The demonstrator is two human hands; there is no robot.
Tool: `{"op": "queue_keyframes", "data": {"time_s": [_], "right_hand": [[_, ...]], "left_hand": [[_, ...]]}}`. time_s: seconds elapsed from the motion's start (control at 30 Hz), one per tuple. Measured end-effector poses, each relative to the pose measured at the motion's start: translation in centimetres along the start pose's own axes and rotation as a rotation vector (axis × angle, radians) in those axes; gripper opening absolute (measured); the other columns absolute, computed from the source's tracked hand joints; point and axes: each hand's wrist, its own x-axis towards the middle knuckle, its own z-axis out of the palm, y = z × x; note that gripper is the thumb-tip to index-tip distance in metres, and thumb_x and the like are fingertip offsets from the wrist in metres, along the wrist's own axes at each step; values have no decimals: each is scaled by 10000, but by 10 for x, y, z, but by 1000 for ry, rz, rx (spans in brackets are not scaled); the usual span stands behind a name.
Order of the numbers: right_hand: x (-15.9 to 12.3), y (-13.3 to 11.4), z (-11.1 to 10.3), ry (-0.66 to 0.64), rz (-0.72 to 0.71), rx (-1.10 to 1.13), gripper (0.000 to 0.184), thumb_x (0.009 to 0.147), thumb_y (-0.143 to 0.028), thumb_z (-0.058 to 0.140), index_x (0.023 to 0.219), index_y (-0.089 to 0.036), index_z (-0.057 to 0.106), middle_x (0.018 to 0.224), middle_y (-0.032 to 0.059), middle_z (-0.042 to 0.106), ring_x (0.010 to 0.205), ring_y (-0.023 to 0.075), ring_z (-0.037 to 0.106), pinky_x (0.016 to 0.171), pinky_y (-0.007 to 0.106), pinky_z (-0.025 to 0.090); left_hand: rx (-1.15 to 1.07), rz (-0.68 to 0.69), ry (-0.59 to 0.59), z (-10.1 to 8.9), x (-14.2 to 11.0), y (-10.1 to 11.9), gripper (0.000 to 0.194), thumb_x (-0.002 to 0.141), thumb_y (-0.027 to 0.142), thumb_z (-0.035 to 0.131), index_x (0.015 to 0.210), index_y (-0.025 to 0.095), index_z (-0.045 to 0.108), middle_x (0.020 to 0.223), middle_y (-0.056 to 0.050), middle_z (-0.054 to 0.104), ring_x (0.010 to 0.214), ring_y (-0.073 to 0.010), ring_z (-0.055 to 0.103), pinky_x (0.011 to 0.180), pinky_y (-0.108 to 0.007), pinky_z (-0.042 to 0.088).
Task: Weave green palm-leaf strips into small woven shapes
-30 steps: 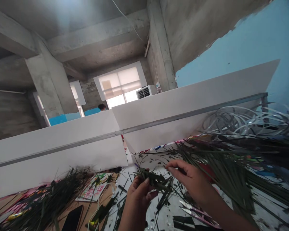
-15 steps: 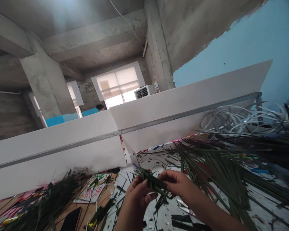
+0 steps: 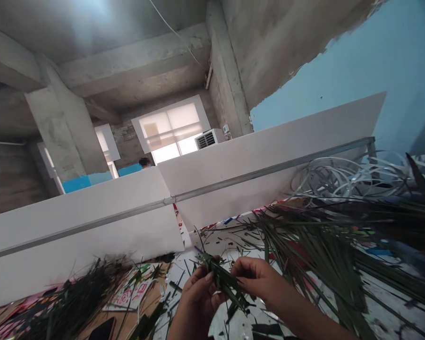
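Note:
My left hand (image 3: pixel 197 297) and my right hand (image 3: pixel 257 278) meet low in the view, both closed on a small bundle of dark green leaf strips (image 3: pixel 224 282). The left thumb presses on the bundle's near end; the right fingers pinch it from the right side. The strips stick out up-left and down-right of the hands. Below them lies a white table surface (image 3: pixel 241 326) strewn with cut green bits.
A large heap of long green leaf strips (image 3: pixel 326 245) spreads to the right, with coiled white strips (image 3: pixel 343 177) behind it. Another green pile (image 3: pixel 71 297) lies at left beside printed paper (image 3: pixel 134 288) and a dark phone (image 3: pixel 101 329). White partition boards (image 3: pixel 233 165) stand behind.
My right hand has come in from the right and closed on the bundle held by my left hand. The view has tilted and both hands sit lower in the picture.

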Motion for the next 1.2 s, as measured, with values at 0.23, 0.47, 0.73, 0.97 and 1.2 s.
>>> {"op": "queue_keyframes", "data": {"time_s": [0.23,0.47,0.73,0.97,1.2], "right_hand": [[-1,1,0,-11,15,11,470,606,-555,864,694,-169,612,621,-48,539,588,103,395,565,241,278],[1,7,-2,5,35,-16,467,615,-573,841,705,-177,610,636,-46,534,591,106,403,569,243,293],[-1,2,-1,106,-63,-185,314,719,-428,730,909,-191,650,848,5,606,686,152,455,626,271,336],[-9,-1,3,180,-241,-516,104,801,-309,632,816,-224,691,926,18,575,866,211,558,728,296,391],[-9,3,12,172,-194,-563,75,755,-251,631,712,-194,657,883,23,594,867,209,582,775,296,406]], "left_hand": [[-14,3,29,0,0,0,433,636,163,858,1048,115,734,863,-114,775,717,-186,717,656,-273,589],[-42,13,64,-2,3,-2,373,650,123,836,1010,119,736,820,-90,772,680,-179,724,643,-263,596],[-70,94,130,0,7,-4,411,634,129,850,1023,135,717,803,-83,781,664,-190,737,608,-266,596],[-88,194,245,2,7,0,372,619,102,848,950,181,700,822,-42,780,687,-178,743,582,-244,589],[-75,249,265,0,9,-6,463,552,187,917,962,196,703,897,-38,753,723,-169,720,580,-233,574]]}}
